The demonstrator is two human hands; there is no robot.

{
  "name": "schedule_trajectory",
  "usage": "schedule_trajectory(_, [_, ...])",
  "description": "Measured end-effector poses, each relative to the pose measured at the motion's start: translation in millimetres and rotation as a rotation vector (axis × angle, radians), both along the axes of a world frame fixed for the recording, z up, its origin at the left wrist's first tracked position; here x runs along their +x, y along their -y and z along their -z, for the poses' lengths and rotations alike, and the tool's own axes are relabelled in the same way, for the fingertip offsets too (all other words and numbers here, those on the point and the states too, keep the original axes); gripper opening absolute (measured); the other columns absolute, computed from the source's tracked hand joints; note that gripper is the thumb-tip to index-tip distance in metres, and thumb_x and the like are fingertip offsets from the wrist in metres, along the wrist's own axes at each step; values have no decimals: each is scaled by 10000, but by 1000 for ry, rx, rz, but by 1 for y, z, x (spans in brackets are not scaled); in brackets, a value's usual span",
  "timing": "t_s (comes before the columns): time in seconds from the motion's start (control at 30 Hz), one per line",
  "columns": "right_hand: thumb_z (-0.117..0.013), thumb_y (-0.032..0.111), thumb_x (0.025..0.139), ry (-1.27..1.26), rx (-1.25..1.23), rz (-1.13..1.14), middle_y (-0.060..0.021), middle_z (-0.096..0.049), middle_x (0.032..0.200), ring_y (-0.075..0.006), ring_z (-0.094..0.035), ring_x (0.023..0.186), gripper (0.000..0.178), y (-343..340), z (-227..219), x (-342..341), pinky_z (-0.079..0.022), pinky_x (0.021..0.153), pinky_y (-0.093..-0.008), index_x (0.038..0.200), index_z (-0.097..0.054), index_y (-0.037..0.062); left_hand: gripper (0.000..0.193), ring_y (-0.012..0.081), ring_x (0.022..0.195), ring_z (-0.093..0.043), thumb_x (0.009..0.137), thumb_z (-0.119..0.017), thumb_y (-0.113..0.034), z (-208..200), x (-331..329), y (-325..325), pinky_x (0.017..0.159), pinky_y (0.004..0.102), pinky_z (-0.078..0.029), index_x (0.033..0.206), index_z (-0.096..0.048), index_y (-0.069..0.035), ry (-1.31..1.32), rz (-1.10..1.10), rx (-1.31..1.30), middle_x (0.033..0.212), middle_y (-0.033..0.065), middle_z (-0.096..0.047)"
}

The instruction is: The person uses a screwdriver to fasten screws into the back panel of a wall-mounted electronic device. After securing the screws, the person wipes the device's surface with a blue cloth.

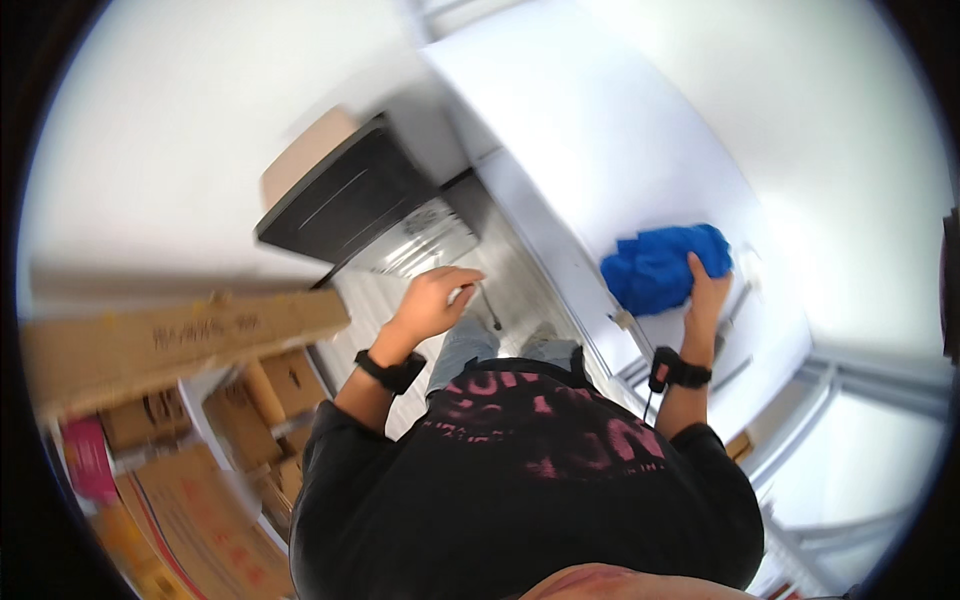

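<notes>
A bunched blue cloth [650, 272] is at the near right part of the white tabletop. My right hand [708, 290] grips its right side, thumb on top, and the other fingers are mostly hidden behind the folds. My left hand [437, 302] is held over the floor, left of the table, with its fingers curled and the thumb close to them. A thin dark strand shows just beside those fingertips; whether it is in the hand or lies beyond it, I cannot tell. Both wrists wear black bands.
The white tabletop [580, 110] stretches away ahead and to the right. A black panel-like thing [345, 195] stands ahead left, with a tan carton [305, 155] behind it. Shelves at the left hold several cardboard boxes, including a long box [190, 340]. Pale floor [515, 270] shows between.
</notes>
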State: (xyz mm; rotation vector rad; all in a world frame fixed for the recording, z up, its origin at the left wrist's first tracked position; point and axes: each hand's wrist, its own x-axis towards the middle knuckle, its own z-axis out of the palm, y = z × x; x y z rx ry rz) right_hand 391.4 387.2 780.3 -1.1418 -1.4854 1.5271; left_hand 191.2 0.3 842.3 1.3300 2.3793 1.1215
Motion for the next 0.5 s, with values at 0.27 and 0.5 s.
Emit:
schedule_trajectory(0.27, [-815,158,681,44,376,-769,-128,-579,1088,-245,-573,1010,605,141,-89,-121,-480,856,-358,1179,-496,31,674,365,1178,-489,712,-762,-152,-37,2,34,979,396,-420,1304,-451,-65,158,-109,111,1281,174,-497])
schedule_trajectory(0.5, [-820,245,683,-229,545,-1245,-146,-517,1149,-267,-536,1046,615,279,-114,-189,-451,875,-390,1190,-533,48,946,275,1240,-445,631,-824,-81,-47,-28,78,1039,387,-354,1408,-285,-49,403,-220,483,1331,147,-442])
